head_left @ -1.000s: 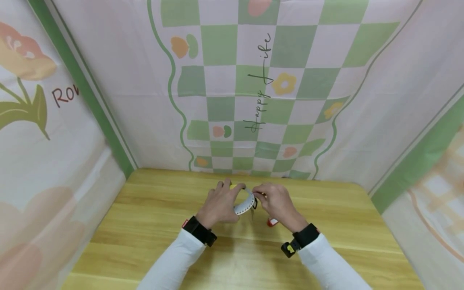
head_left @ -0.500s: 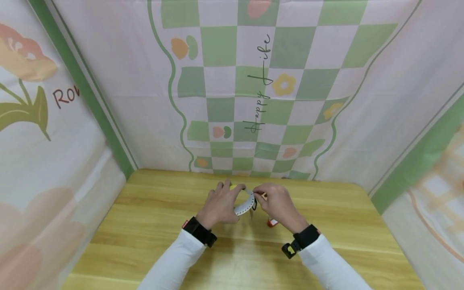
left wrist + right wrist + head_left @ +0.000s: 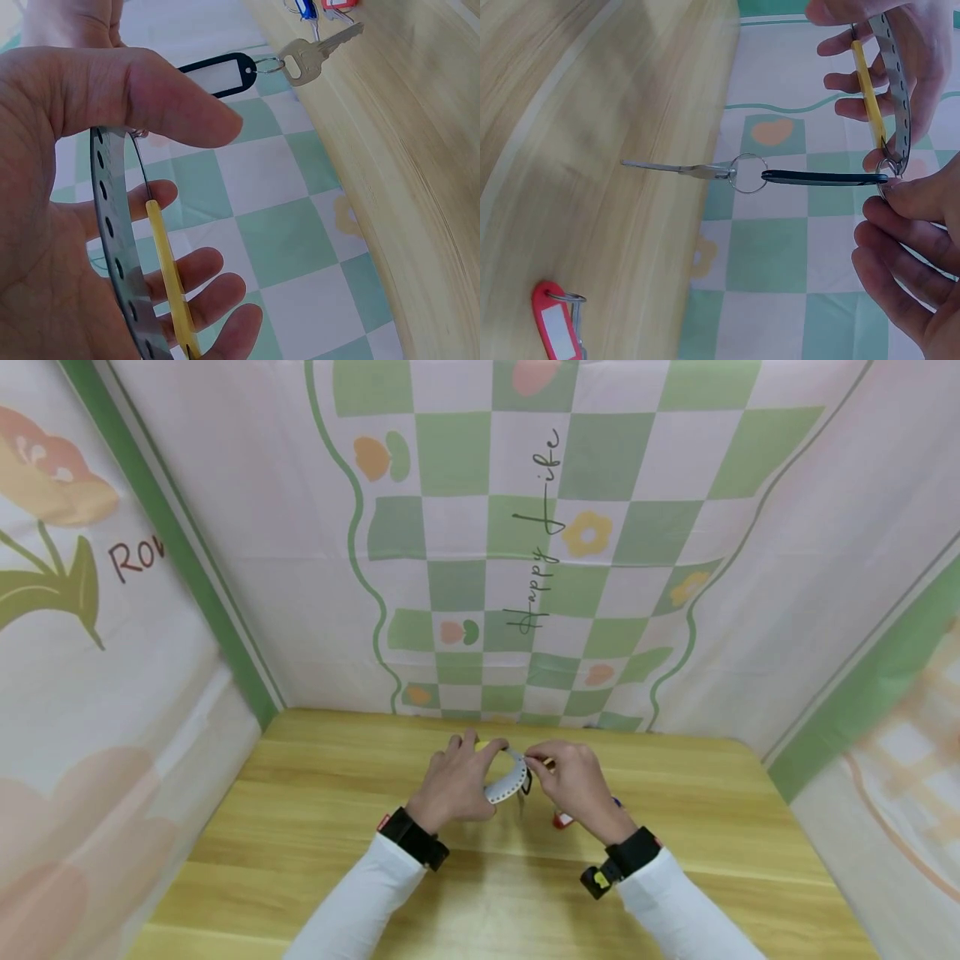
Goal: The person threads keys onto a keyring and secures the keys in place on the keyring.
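Note:
My left hand [image 3: 453, 781] grips a curved grey metal strip [image 3: 116, 225] with a row of holes along it; a yellow-sleeved wire [image 3: 171, 277] runs beside the strip, inside the fingers. My right hand [image 3: 573, 777] pinches a small metal ring [image 3: 883, 176] between thumb and forefinger, right at the strip's end. From that ring extends a black key tag [image 3: 821, 178] with a white label, seen edge-on in the right wrist view. A second ring [image 3: 748, 173] joins the tag to a silver key [image 3: 304, 61], which hangs over the table.
On the wooden table [image 3: 337, 860], a red key tag [image 3: 553, 322] with a white label lies beneath the right forearm. A blue tag [image 3: 306, 8] lies near it. A checked cloth [image 3: 525, 577] hangs along the table's back edge, with more cloth at both sides.
Both hands keep their grips at almost the same spot. The right hand shifts very slightly, and a bit of blue now shows beside its wrist.

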`<state>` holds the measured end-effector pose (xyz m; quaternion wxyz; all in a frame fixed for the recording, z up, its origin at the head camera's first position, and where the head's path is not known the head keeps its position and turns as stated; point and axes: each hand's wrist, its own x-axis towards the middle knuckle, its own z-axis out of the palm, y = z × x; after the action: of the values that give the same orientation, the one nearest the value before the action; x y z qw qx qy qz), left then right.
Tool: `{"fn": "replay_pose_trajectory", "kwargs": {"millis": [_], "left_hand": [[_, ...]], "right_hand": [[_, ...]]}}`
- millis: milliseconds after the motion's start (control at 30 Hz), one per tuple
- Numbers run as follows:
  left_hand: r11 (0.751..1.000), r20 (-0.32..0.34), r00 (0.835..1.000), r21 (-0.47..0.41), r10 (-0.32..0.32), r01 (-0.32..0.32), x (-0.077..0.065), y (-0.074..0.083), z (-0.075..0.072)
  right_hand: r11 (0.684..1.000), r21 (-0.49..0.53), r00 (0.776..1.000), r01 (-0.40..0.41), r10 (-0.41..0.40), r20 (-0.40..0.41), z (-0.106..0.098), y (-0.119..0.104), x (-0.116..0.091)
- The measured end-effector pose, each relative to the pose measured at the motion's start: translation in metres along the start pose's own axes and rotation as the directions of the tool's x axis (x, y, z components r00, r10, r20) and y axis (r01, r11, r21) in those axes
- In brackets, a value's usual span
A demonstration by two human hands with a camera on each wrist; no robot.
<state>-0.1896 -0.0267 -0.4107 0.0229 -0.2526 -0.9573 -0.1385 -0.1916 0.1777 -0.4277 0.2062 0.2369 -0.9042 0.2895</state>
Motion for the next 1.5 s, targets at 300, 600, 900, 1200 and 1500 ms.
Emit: {"fn": "replay_pose_trajectory", "kwargs": {"millis": [300, 600, 900, 1200, 1500], "left_hand": [[1.0, 0.015, 1.0, 0.009, -0.003, 0.003, 0.0007, 0.0004, -0.0012], [1.0, 0.036, 0.999, -0.004, -0.012, 0.012, -0.0004, 0.0017, -0.0033], [1.0, 0.006, 1.0, -0.011, -0.02, 0.02, -0.001, 0.0022, -0.0033], [1.0, -0.012, 1.0, 0.002, -0.02, 0.02, -0.0011, 0.0023, -0.0025], [1.0, 0.007, 1.0, -0.006, -0.008, 0.008, -0.0019, 0.0017, -0.0026]], "right_hand": [[0.983, -0.101, 0.988, 0.156, -0.156, 0.001, -0.0032, 0.0019, 0.0046], [0.972, -0.122, 0.98, 0.2, -0.201, 0.004, -0.0026, 0.0047, 0.003], [0.998, 0.066, 0.999, -0.023, 0.025, -0.033, 0.0008, 0.0019, -0.0012], [0.999, 0.035, 0.998, -0.005, 0.007, -0.058, 0.0005, -0.0019, 0.0], [0.978, -0.123, 0.985, 0.17, -0.169, 0.018, -0.0042, 0.0006, 0.0028]]}}
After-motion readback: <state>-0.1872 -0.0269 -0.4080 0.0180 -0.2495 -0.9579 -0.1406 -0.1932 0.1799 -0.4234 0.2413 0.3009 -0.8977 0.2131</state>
